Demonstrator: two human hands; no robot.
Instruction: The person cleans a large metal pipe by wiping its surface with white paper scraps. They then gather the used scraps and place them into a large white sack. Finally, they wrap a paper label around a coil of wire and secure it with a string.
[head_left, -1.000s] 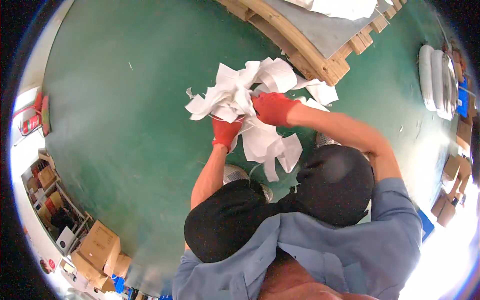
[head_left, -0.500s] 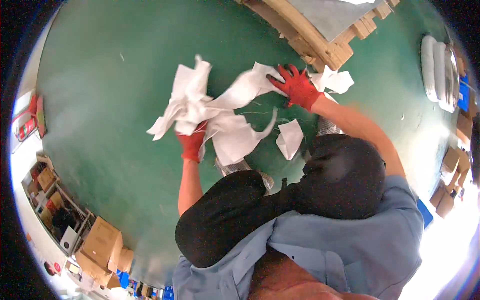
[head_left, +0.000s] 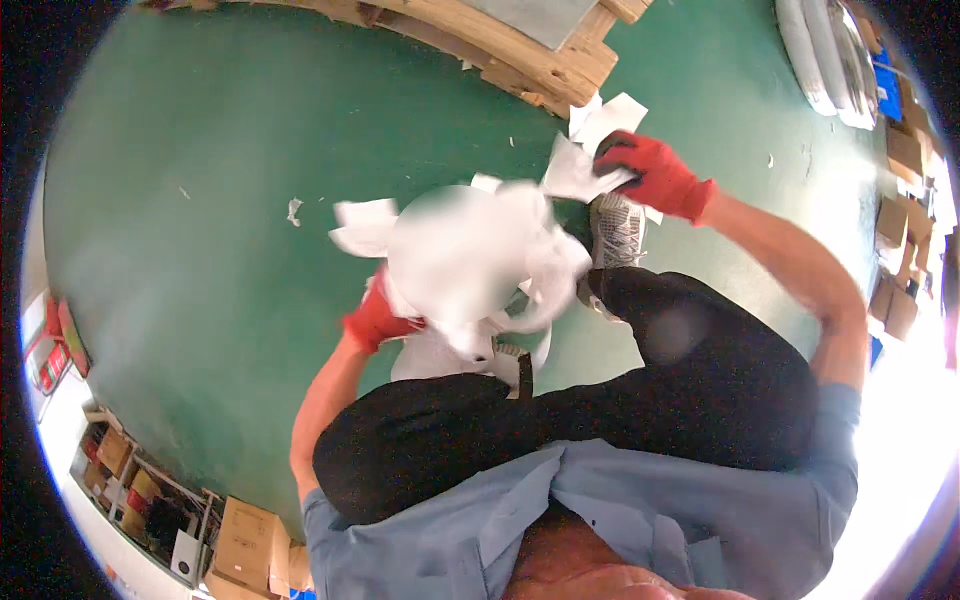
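Note:
My left hand (head_left: pixel 378 315), in a red work glove, is closed around the lower left side of a loose bundle of white, cloth-like scraps (head_left: pixel 455 255). The bundle is above the floor in front of my knees, and its middle looks smeared. To the right, my right hand (head_left: pixel 658 178), gloved the same way, has its fingers closed on a separate white scrap (head_left: pixel 578 172). More white pieces (head_left: pixel 612 118) lie just beyond that hand, beside the pallet corner. A patterned shoe (head_left: pixel 618 235) shows below my right hand.
A wooden pallet (head_left: pixel 540 75) bearing a grey sheet stands at the far edge. Small white bits (head_left: pixel 294 211) dot the green floor (head_left: pixel 220 290). Long pale rolls (head_left: pixel 808 55) are at the far right. Cardboard boxes (head_left: pixel 245 540) stand at the lower left, others along the right wall.
My left hand has drawn the scraps nearer and bunched them together. My right hand has left the long strip and closed on another scrap by the pallet. The view has shifted.

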